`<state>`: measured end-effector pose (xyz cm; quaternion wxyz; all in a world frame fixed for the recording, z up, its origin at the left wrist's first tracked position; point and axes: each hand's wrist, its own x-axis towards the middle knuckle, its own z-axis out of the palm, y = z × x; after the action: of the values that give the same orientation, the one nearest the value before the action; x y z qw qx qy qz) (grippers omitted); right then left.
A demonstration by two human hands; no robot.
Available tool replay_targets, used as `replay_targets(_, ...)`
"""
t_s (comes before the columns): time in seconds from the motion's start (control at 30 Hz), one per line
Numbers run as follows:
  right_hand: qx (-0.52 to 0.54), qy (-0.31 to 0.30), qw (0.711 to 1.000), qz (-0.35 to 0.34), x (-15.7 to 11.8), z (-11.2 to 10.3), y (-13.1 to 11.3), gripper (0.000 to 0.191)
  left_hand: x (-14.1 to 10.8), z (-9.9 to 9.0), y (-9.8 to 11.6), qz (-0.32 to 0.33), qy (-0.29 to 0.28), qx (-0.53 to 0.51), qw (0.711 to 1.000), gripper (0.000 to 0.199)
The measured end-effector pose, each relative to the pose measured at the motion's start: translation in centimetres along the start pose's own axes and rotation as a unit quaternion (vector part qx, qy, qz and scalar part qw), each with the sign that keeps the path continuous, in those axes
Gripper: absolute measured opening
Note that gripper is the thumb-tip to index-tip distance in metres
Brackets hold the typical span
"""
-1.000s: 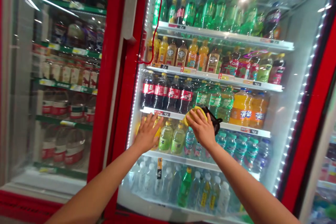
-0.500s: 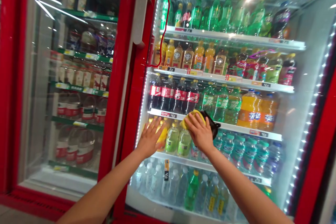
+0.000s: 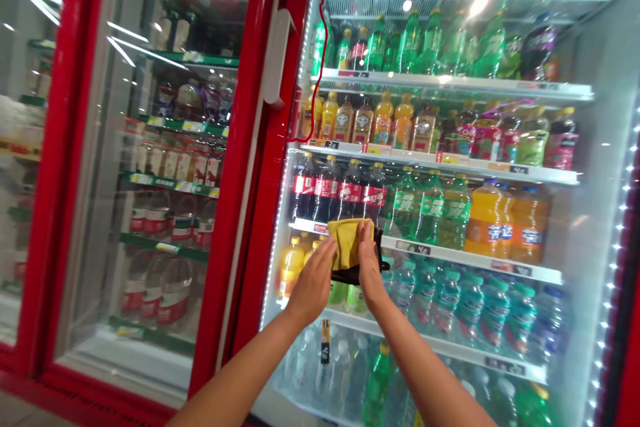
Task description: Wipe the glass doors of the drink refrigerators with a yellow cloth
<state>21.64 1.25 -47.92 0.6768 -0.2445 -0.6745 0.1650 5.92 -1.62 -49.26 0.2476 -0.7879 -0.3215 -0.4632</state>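
A yellow cloth (image 3: 345,243) with a black side or black piece behind it sits between my two hands, in front of the glass door of a drinks fridge. My left hand (image 3: 313,285) grips its left edge, fingers together and pointing up. On the right edge, my right hand (image 3: 369,263) holds it with fingers pressed together. Some black material (image 3: 377,260) shows below the yellow part and to its right. The thumbs are mostly hidden. Behind the cloth are cola bottles (image 3: 350,190) and a shelf rail (image 3: 410,247).
The red door frame (image 3: 250,200) with a white handle (image 3: 279,57) stands to my left. Beyond it is another glass-fronted fridge with large handled bottles (image 3: 173,290). Orange drinks (image 3: 527,227) and teal-capped bottles (image 3: 470,307) fill shelves at right. Red lines (image 3: 325,33) mark the glass.
My right hand has moved left and turned edge-on, bringing the cloth along. My left hand has shifted right and taken hold of the cloth's other side. The view has tilted up slightly.
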Motion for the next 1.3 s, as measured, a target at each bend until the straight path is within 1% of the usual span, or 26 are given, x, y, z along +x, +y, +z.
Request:
replay_targets(0.07,0.150,0.009,0.988,0.033,0.2,-1.4,-0.8,0.066,1.8,1.3,1.8,0.024,-0.008,-0.016,1.000,0.064)
replay_targets(0.1,0.199,0.012,0.979,0.046,0.4,-2.1,-1.2,0.066,2.8,2.1,2.6,0.021,-0.015,-0.009,1.000,0.063)
replay_targets(0.13,0.226,0.016,0.972,0.054,0.5,-2.9,-1.5,0.066,3.6,2.9,3.2,0.007,-0.019,0.008,1.000,0.062)
replay_targets(0.2,0.218,0.031,0.974,0.058,0.6,-4.5,-1.9,0.066,4.9,4.6,4.2,-0.038,-0.009,0.057,0.998,0.061)
replay_targets(0.27,0.133,0.057,0.989,0.039,0.4,-6.2,-1.6,0.062,5.3,6.3,4.9,-0.072,0.015,0.119,0.990,0.067)
replay_targets(0.33,0.000,0.070,0.998,-0.008,-0.2,-8.1,-0.9,0.052,4.9,7.8,5.1,-0.080,0.038,0.181,0.979,0.073)
replay_targets(0.4,-0.133,0.061,0.986,-0.076,-0.8,-9.7,0.0,0.042,4.5,9.1,5.0,-0.062,0.055,0.229,0.970,0.077)
replay_targets(0.47,-0.236,0.041,0.960,-0.145,-1.2,-10.9,0.7,0.037,4.8,9.7,4.5,-0.030,0.060,0.254,0.965,0.077)
replay_targets(0.53,-0.309,0.025,0.929,-0.200,-1.3,-11.7,1.1,0.035,5.9,9.5,3.6,-0.008,0.063,0.261,0.963,0.076)
replay_targets(0.6,-0.354,0.014,0.906,-0.231,-1.2,-12.1,1.0,0.036,7.6,8.4,2.5,-0.012,0.073,0.255,0.964,0.075)
replay_targets(0.67,-0.376,0.011,0.894,-0.243,-1.1,-12.4,0.8,0.038,8.7,7.1,1.3,-0.019,0.079,0.247,0.966,0.073)
replay_targets(0.7,-0.383,0.011,0.890,-0.245,-1.2,-12.6,0.7,0.039,8.7,6.6,0.8,-0.019,0.078,0.246,0.966,0.072)
replay_targets(0.77,-0.403,0.003,0.880,-0.249,-1.6,-12.7,0.6,0.042,7.2,6.4,0.1,-0.021,0.076,0.251,0.965,0.068)
replay_targets(0.83,-0.431,-0.011,0.864,-0.258,-2.2,-12.8,0.6,0.044,4.5,7.1,0.0,-0.021,0.078,0.261,0.962,0.067)
replay_targets(0.9,-0.464,-0.032,0.844,-0.268,-2.6,-12.5,0.7,0.047,2.1,8.1,0.3,0.011,0.073,0.268,0.961,0.069)
replay_targets(0.93,-0.480,-0.042,0.833,-0.271,-2.7,-12.3,0.7,0.049,1.5,8.3,0.3,0.036,0.065,0.269,0.960,0.070)
replay_targets(1.0,-0.508,-0.055,0.815,-0.273,-2.7,-11.8,0.7,0.053,1.9,8.0,0.0,0.071,0.047,0.266,0.960,0.069)
replay_targets(1.03,-0.519,-0.057,0.808,-0.273,-2.7,-11.6,0.7,0.055,2.7,7.4,-0.4,0.066,0.042,0.264,0.961,0.069)
replay_targets(1.07,-0.527,-0.058,0.803,-0.274,-2.7,-11.4,0.7,0.057,3.6,6.6,-0.9,0.048,0.040,0.264,0.962,0.067)
replay_targets(1.13,-0.536,-0.059,0.795,-0.277,-3.0,-11.3,0.8,0.059,4.9,4.9,-2.1,-0.020,0.049,0.267,0.962,0.065)
replay_targets(1.17,-0.540,-0.060,0.792,-0.279,-3.3,-11.3,0.9,0.058,5.0,4.3,-2.6,-0.054,0.058,0.270,0.960,0.063)
replay_targets(1.23,-0.546,-0.061,0.787,-0.280,-3.9,-11.3,1.1,0.057,3.9,3.9,-3.3,-0.099,0.071,0.278,0.953,0.064)
replay_targets(1.27,-0.549,-0.061,0.785,-0.279,-4.2,-11.1,1.3,0.057,2.9,4.1,-3.4,-0.103,0.069,0.282,0.951,0.066)
replay_targets(1.3,-0.552,-0.063,0.784,-0.278,-4.3,-10.9,1.4,0.057,1.8,4.5,-3.4,-0.091,0.060,0.285,0.952,0.069)
